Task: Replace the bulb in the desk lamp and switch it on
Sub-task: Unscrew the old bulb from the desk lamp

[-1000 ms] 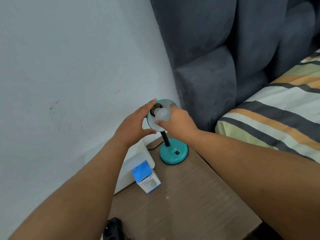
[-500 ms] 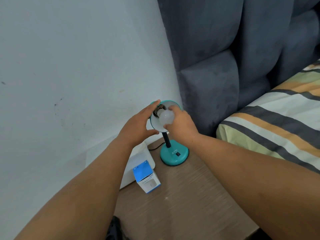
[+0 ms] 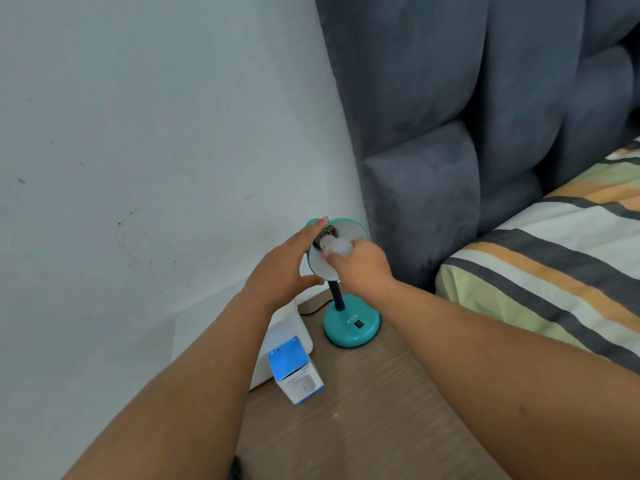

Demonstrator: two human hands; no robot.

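Observation:
A teal desk lamp stands on the wooden bedside table (image 3: 363, 427), its round base (image 3: 351, 329) carrying a black rocker switch (image 3: 360, 324). The shade (image 3: 346, 228) is tilted up toward me, white inside. A white bulb (image 3: 337, 247) sits in the shade at the socket. My right hand (image 3: 360, 268) grips the bulb with thumb and fingers. My left hand (image 3: 282, 265) cups the shade's left rim from outside, fingers along the edge.
A blue and white bulb box (image 3: 296, 370) stands left of the lamp base. Behind it is a white device (image 3: 287, 336) against the pale wall. A black cord (image 3: 313, 310) runs from the lamp. A grey padded headboard (image 3: 450, 150) and striped bed (image 3: 554, 271) lie to the right.
The view has drifted slightly, so the lamp sits a little further right. Both hands stay on the shade and the bulb, with my right fingers shifted a little around the bulb.

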